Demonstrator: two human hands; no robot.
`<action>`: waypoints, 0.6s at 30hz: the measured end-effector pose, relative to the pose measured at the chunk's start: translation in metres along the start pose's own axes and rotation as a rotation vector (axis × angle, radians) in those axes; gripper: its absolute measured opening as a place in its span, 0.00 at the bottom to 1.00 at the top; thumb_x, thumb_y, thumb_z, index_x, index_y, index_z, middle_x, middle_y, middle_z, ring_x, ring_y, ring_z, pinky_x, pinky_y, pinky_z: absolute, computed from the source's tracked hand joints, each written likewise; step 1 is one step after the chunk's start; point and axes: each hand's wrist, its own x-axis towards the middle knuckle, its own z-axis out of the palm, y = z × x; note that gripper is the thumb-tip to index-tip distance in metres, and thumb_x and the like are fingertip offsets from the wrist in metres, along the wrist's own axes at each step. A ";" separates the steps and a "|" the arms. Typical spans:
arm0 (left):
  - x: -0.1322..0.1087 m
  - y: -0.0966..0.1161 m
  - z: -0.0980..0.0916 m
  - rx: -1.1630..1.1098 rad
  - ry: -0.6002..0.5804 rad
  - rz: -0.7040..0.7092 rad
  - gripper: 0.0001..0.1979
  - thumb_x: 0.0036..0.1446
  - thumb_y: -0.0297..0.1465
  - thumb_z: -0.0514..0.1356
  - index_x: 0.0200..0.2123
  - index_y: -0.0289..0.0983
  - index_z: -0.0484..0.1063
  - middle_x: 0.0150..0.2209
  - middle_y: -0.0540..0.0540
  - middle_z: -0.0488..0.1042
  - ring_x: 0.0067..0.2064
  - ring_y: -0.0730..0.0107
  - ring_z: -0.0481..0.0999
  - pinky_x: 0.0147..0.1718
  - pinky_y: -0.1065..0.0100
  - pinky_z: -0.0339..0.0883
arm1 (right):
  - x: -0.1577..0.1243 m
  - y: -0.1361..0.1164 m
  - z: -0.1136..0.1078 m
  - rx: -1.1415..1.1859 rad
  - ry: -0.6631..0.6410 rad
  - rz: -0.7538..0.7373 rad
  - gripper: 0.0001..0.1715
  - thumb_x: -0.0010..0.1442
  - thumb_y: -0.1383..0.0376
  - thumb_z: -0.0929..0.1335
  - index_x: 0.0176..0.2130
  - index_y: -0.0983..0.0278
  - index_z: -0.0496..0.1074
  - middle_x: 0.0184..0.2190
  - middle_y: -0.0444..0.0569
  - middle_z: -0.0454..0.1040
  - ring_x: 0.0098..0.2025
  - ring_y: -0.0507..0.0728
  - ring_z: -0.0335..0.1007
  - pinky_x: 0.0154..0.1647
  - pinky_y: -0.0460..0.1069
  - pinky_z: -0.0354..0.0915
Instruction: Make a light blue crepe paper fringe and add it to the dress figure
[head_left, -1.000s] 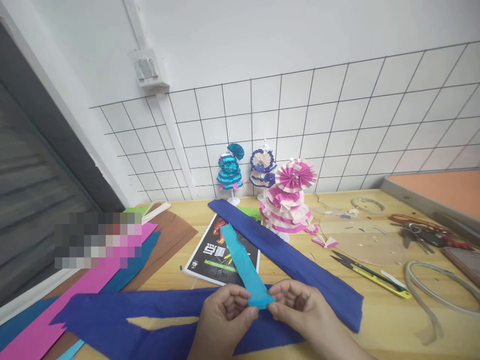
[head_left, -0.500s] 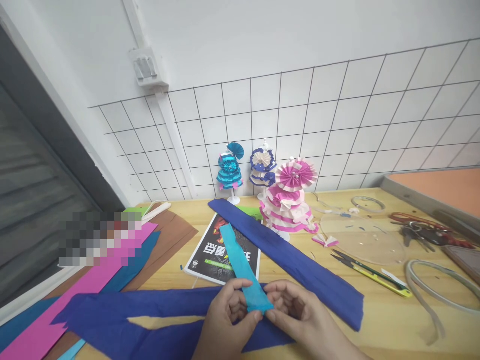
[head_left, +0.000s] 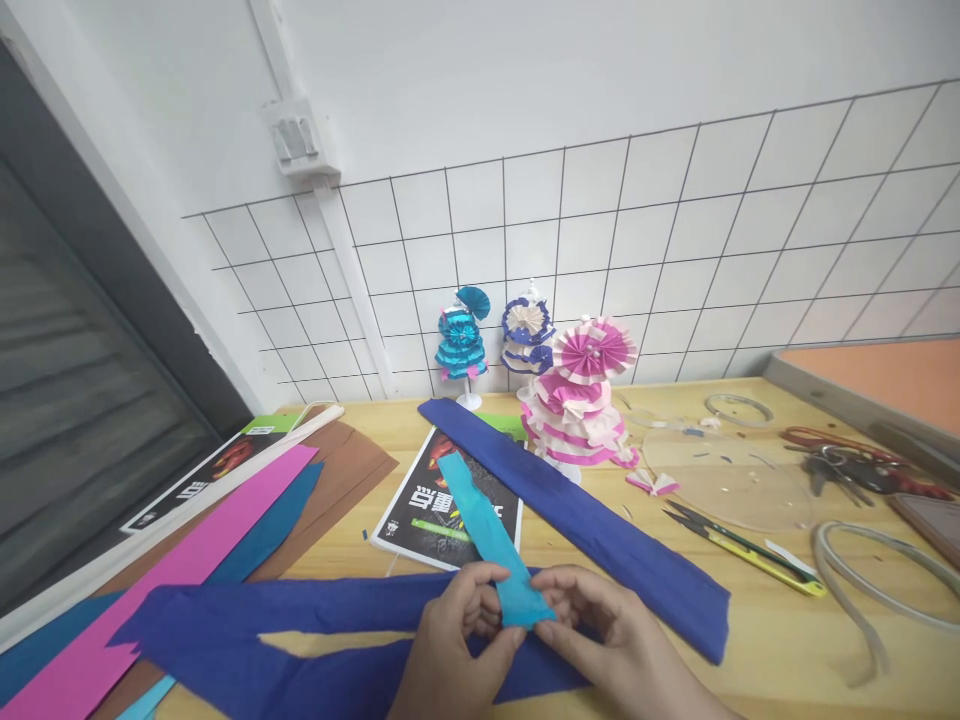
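A light blue crepe paper strip (head_left: 484, 525) is pinched at its near end between my two hands. My left hand (head_left: 461, 635) grips the strip's left edge with thumb and fingers, and my right hand (head_left: 600, 625) pinches the right corner. The strip's far end slants up over a black printed card (head_left: 420, 510). Under my hands lies a dark blue paper strip (head_left: 322, 605), partly hidden by them. Another dark blue strip (head_left: 592, 515) runs diagonally just beyond, across the card's edge.
Three small paper dresses on stands, teal (head_left: 460, 345), blue-white (head_left: 527, 330) and pink (head_left: 581, 400), stand along the wall. Pink paper (head_left: 172, 580) and brown paper (head_left: 337, 480) lie left. Black-and-yellow snips (head_left: 742, 550), clear tubing (head_left: 855, 580) and keys (head_left: 840, 465) lie right.
Both hands and the near end of the light blue strip have shifted very slightly to the right. The strip stays pinched between them.
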 end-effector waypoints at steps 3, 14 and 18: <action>0.000 0.001 0.000 0.000 0.016 0.001 0.13 0.43 0.22 0.58 0.35 0.36 0.68 0.24 0.49 0.75 0.27 0.70 0.74 0.26 0.73 0.66 | 0.000 0.001 -0.001 -0.083 0.010 -0.047 0.08 0.50 0.64 0.70 0.33 0.64 0.75 0.25 0.48 0.75 0.27 0.56 0.68 0.29 0.48 0.66; 0.001 0.019 -0.006 0.221 0.043 0.098 0.06 0.44 0.21 0.60 0.27 0.37 0.72 0.24 0.49 0.76 0.27 0.69 0.75 0.28 0.73 0.68 | 0.000 -0.005 -0.005 -0.149 -0.041 -0.160 0.07 0.52 0.65 0.69 0.33 0.62 0.78 0.29 0.51 0.76 0.32 0.59 0.72 0.33 0.50 0.68; 0.001 0.020 -0.010 0.369 0.045 0.227 0.08 0.43 0.20 0.61 0.28 0.37 0.75 0.24 0.48 0.77 0.25 0.69 0.75 0.27 0.73 0.68 | 0.000 -0.005 -0.006 -0.176 -0.034 -0.221 0.06 0.53 0.67 0.68 0.33 0.61 0.77 0.28 0.50 0.76 0.32 0.58 0.72 0.33 0.49 0.68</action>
